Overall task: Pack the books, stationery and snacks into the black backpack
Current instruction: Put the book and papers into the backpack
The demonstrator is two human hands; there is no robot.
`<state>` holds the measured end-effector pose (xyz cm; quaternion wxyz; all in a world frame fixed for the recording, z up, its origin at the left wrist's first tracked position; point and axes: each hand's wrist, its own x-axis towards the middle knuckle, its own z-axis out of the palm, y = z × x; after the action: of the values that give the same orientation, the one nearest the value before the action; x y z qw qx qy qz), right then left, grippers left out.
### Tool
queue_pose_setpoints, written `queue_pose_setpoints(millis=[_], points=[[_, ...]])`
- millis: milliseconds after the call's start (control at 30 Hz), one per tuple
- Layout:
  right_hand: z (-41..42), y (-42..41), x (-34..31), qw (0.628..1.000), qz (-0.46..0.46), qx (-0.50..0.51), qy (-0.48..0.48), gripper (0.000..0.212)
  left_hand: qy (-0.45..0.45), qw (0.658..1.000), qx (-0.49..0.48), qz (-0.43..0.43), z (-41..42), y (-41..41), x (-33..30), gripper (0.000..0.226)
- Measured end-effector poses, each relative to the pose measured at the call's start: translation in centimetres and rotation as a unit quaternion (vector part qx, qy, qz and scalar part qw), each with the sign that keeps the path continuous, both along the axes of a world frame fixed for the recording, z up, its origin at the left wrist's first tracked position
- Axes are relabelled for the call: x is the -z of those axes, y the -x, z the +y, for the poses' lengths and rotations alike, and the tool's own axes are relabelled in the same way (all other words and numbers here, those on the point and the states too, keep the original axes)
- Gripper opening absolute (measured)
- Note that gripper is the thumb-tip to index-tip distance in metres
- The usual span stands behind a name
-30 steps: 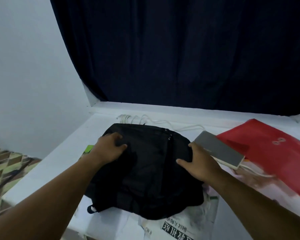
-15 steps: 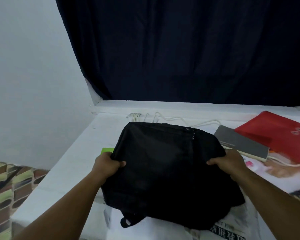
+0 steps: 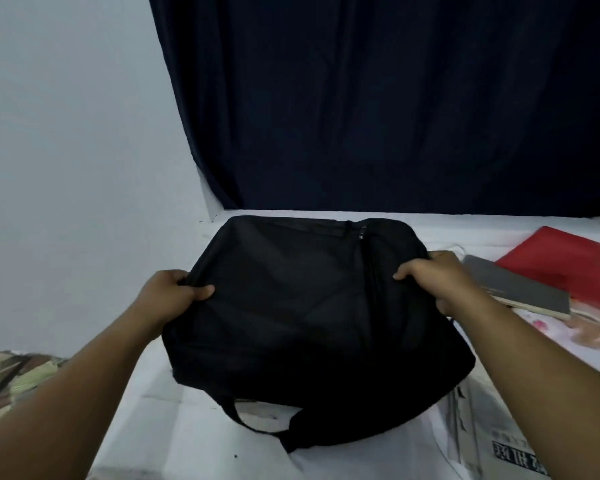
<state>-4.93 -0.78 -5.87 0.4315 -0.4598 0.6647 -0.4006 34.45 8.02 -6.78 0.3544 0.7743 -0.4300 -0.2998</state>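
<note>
A person is standing at a white surface (image 3: 160, 420), seen from a head camera looking down along both forearms. A black backpack (image 3: 312, 327) is lying flat across the middle of the surface, its top edge reaching toward the back edge below a dark curtain (image 3: 395, 98). The left hand (image 3: 174, 292) is clenching the fabric at the backpack's left side, thumb lying over the top. The right hand (image 3: 433, 282) is gripping the right side the same way, fingers curled into the cloth. A zip pull (image 3: 361, 233) is showing near the top edge and the zip appears closed; a strap loop (image 3: 253, 419) is trailing toward the front edge.

Toward the right edge of the surface, a grey notebook (image 3: 520, 292) is lying just beside the right hand, and a red folder (image 3: 568, 261) is lying behind it. A printed paper (image 3: 499, 441) is sticking out from under the backpack at the front right corner.

Nothing seems packed yet — the step in hand looks like positioning the backpack. To do it well, the person should be setting it square with the zip pull facing up and within reach, keeping one hand pinning the fabric while the other opens the zip — soft cloth tends to bunch and drag along.
</note>
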Motion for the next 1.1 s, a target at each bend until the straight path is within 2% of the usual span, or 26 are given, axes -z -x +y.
queue_pose_setpoints(millis=[167, 267, 333, 400, 467, 533, 633, 700, 767, 867, 933, 967, 1033, 1100], points=[[0.1, -6.1, 3.1, 0.998, 0.035, -0.044, 0.025, 0.028, -0.039, 0.995, -0.058, -0.067, 1.8, -5.0, 5.1, 0.016], [0.5, -8.5, 5.6, 0.994, 0.067, -0.080, 0.038, 0.035, -0.076, 0.991, -0.052, -0.093, 2.9, -5.9, 7.6, 0.051], [0.6, -9.0, 7.1, 0.994, 0.051, -0.093, 0.036, 0.041, -0.081, 0.986, -0.015, -0.146, 3.0, -5.1, 8.6, 0.061], [0.4, -8.6, 8.0, 0.995, 0.014, -0.099, 0.029, 0.044, -0.056, 0.968, 0.015, -0.245, 2.4, -3.2, 8.9, 0.064], [-0.1, -7.7, 8.4, 0.995, -0.018, -0.102, 0.010, 0.052, 0.020, 0.956, 0.042, -0.290, 1.4, 0.0, 8.4, 0.059], [-0.5, -6.4, 8.6, 0.994, -0.026, -0.103, 0.001, 0.052, 0.075, 0.957, 0.096, -0.265, 0.1, 3.8, 7.6, 0.052], [-0.3, -4.4, 8.7, 0.994, -0.002, -0.111, -0.004, 0.036, 0.099, 0.968, 0.151, -0.173, -1.9, 9.0, 7.5, 0.044], [0.3, -3.1, 8.9, 0.990, 0.069, -0.124, -0.022, 0.047, 0.080, 0.975, 0.163, -0.128, -2.6, 12.0, 7.6, 0.044], [0.8, -1.9, 9.3, 0.983, 0.086, -0.142, -0.075, 0.053, 0.043, 0.978, 0.183, -0.089, -2.9, 14.6, 7.6, 0.052], [1.3, -1.1, 9.7, 0.976, -0.018, -0.163, -0.145, 0.064, -0.031, 0.975, 0.219, -0.039, -2.9, 17.5, 7.6, 0.080], [1.0, -1.3, 9.8, 0.971, -0.083, -0.167, -0.147, 0.074, -0.066, 0.970, 0.230, -0.031, -2.8, 18.9, 7.5, 0.102], [0.8, -1.5, 9.8, 0.965, -0.125, -0.177, -0.150, 0.084, -0.072, 0.970, 0.230, -0.028, -2.9, 19.5, 7.4, 0.105], [0.3, -1.7, 9.6, 0.940, -0.192, -0.227, -0.170, 0.105, -0.062, 0.975, 0.213, -0.002, -3.0, 20.3, 7.1, 0.085], [-0.1, -1.5, 9.4, 0.924, -0.211, -0.262, -0.180, 0.108, -0.049, 0.983, 0.176, 0.022, -3.3, 20.5, 6.7, 0.058]])
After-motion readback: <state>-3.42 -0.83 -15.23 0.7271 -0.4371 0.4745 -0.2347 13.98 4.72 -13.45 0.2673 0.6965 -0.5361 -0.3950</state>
